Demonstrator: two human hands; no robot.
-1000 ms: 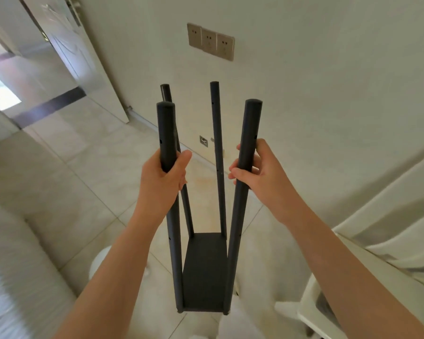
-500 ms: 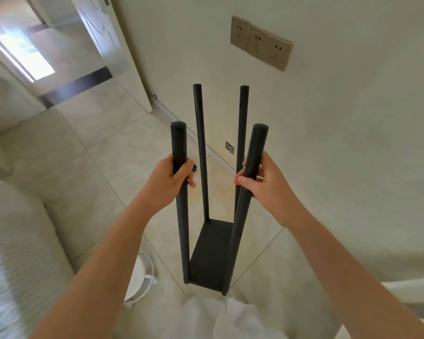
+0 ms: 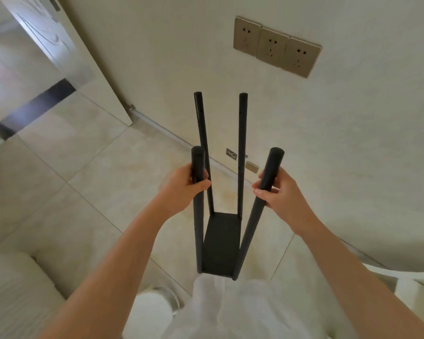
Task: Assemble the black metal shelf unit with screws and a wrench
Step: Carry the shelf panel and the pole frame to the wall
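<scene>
Since the shelf is just 4 thin black posts on one bottom panel, it's prob. light but top-wobbly: stiff metal, smooth paint, so a bit slippery. It hangs or stands upright in front of the person's legs, base low near the white trousers; can't tell if it touches the floor. Left hand is wrapped round the near left post just below its top; right hand is wrapped round the near right post likewise. Posts splay outward w/ no upper tier fixed, so holding 2 posts high, as now, looks best for steering.

No screws or wrench in view. Wall w/ 3 sockets is close behind, the door to the left, a white round thing by the feet, a white chair at right; both could snag the base.
</scene>
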